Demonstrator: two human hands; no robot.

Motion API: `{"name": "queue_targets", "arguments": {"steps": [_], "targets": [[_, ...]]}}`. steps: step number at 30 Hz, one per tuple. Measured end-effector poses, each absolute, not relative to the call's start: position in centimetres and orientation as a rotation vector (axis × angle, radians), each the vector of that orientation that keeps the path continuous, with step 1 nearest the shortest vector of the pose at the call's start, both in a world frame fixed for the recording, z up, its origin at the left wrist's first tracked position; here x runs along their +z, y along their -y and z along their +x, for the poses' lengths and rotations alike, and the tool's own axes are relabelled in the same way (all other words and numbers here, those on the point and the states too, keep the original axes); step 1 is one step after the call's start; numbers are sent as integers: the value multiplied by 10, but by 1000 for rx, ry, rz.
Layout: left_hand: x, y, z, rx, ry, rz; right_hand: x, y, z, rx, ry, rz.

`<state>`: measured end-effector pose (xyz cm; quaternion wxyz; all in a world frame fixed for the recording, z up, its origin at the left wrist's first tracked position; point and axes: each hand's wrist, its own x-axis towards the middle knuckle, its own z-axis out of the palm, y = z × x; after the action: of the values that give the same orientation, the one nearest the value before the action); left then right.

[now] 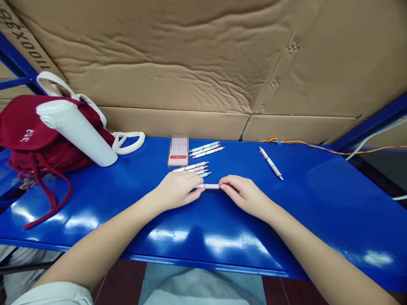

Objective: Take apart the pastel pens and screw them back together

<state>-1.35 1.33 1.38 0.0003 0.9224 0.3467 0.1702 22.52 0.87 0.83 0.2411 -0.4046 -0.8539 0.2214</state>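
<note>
Between my two hands a pale pink and white pen (211, 186) lies level, just above or on the blue table. My left hand (181, 190) is closed around its left end, thumb below. At the other end, the fingertips of my right hand (240, 190) pinch the tip. Just beyond my left hand lies a row of several pens (195, 167), partly hidden by that hand. A second group of pens (206, 149) lies farther back. Off to the right, one pen (271, 163) rests alone at a slant.
A phone (178, 151) with a lit screen lies behind my left hand. At the left, a white tumbler (79, 133) leans against a red bag (25, 123). Coloured wires (299, 144) run along the back right of the blue table (318, 195). Cardboard (190, 55) walls the back.
</note>
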Motion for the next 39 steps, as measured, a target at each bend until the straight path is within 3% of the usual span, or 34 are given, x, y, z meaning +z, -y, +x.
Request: {"name": "queue_targets", "arguments": {"steps": [15,30,39], "targets": [[18,-13,-12,429,-1155,2818,5,-8,226,349,2293,-1003],[18,-11,-13,414,-1097,2908,15,-8,230,595,2517,-1132],[15,-15,-13,301,-1125,2850,10,-9,229,486,2459,-1066]]}}
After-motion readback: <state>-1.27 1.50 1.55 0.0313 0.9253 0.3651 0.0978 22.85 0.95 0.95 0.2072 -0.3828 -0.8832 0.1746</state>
